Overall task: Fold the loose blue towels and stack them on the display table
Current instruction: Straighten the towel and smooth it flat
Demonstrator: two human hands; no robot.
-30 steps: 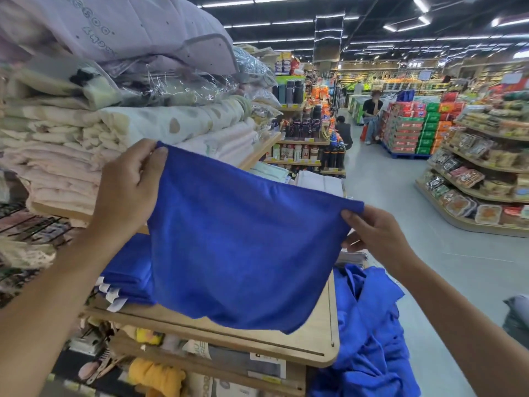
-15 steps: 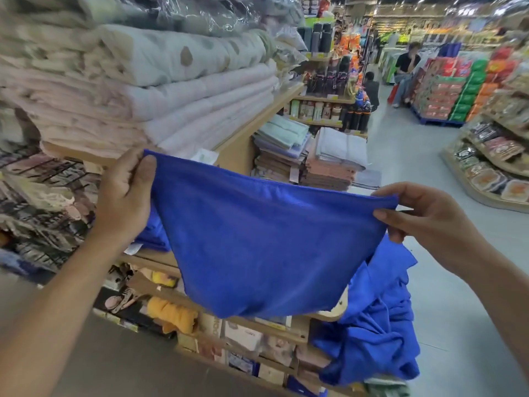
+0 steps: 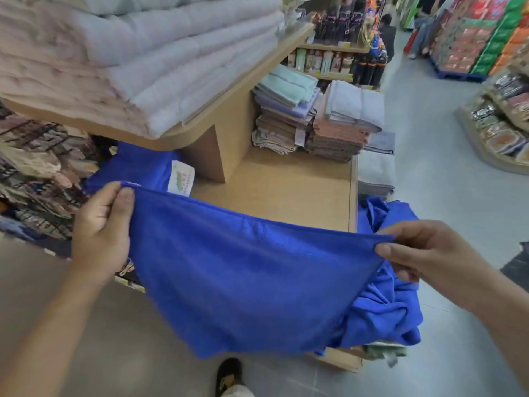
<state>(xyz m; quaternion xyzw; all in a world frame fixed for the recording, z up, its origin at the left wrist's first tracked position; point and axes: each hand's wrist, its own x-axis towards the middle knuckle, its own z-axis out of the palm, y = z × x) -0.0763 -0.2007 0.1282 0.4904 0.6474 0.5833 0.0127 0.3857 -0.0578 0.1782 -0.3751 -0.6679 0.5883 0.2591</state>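
Note:
A blue towel point(image 3: 246, 279) hangs stretched between my hands in front of the wooden display table point(image 3: 289, 193). My left hand point(image 3: 100, 233) pinches its upper left corner. My right hand point(image 3: 423, 253) pinches the upper right corner. A stack of folded blue towels point(image 3: 140, 167) with a white label lies on the table's left side, under the upper shelf. Several loose blue towels point(image 3: 386, 305) are heaped at the table's right end, partly hidden behind the held towel.
An upper shelf point(image 3: 217, 107) with thick folded pink and white blankets overhangs the table at the left. Stacks of pastel towels point(image 3: 315, 116) stand at the table's far end. My shoe point(image 3: 229, 376) is on the grey floor below. The aisle runs to the right, with people far off.
The view has tilted down and the towel has come lower, now hanging in front of the table top. Both hands keep their hold on its top corners.

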